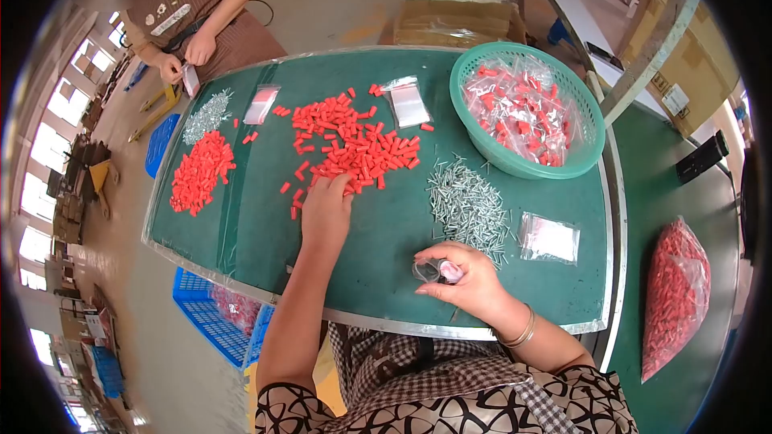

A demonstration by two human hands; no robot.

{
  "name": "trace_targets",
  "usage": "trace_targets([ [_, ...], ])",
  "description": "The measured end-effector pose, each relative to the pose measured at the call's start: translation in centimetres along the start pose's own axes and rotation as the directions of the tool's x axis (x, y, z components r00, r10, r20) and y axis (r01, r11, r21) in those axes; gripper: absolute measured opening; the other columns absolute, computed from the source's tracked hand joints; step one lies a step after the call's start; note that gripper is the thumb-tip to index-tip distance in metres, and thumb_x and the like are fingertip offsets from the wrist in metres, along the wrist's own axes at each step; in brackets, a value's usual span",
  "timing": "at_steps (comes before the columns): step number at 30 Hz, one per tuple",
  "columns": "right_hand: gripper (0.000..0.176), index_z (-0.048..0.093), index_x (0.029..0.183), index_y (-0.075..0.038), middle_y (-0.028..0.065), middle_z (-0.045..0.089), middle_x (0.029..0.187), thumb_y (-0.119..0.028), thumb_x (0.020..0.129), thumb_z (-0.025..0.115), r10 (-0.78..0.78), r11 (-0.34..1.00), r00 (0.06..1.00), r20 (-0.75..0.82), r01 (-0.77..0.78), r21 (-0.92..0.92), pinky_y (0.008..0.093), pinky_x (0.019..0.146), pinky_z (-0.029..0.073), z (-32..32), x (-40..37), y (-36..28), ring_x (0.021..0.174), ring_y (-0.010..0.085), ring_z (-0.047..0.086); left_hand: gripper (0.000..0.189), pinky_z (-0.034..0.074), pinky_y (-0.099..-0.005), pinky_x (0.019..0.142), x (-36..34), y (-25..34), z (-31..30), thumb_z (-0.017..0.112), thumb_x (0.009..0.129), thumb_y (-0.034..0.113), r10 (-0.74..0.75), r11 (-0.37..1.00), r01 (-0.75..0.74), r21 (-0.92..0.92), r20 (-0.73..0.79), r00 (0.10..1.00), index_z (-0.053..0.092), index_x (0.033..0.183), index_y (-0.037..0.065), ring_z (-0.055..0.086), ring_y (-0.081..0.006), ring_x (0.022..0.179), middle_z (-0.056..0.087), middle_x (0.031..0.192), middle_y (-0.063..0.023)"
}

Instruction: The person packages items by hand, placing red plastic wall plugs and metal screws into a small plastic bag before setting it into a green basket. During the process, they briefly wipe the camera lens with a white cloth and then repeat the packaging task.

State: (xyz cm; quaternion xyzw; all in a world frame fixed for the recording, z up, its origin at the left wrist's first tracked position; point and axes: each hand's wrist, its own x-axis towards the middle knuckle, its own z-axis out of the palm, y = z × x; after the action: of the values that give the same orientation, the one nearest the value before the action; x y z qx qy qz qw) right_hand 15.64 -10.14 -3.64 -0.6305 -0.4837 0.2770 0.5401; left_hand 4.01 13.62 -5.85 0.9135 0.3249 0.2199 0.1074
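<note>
My left hand reaches into the near edge of a large pile of red plastic plugs; its fingertips are among the plugs, and whether one is pinched is hidden. My right hand holds a small clear plastic bag with its mouth spread between thumb and fingers, close to the table's front edge. Just beyond that hand lies a heap of silver screws. A stack of clear bags is to the right of the screws, and another stack sits behind the red plugs.
A green basket of filled bags stands at the back right. Smaller piles of red plugs and screws lie at the left, near a co-worker. A blue crate stands below the table's front edge.
</note>
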Motion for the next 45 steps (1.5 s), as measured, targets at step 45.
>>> trace_targets([
  [45,0.042,0.066,0.104,-0.007,0.0079,0.068,0.098,-0.017,0.068,0.085,0.074,0.993,0.996,0.045,-0.078,0.093,0.0325,0.081,0.051,0.4,0.2,0.3,0.091,0.0216,0.065,0.026,0.05,-0.0348,0.069,-7.2,9.6,-5.5,0.071,0.072,-0.005,0.126,0.8,-0.18,-0.572,-0.133,0.983,0.069,0.096,0.003,0.063,-0.0266,0.076,0.068,0.086,-0.0099],
])
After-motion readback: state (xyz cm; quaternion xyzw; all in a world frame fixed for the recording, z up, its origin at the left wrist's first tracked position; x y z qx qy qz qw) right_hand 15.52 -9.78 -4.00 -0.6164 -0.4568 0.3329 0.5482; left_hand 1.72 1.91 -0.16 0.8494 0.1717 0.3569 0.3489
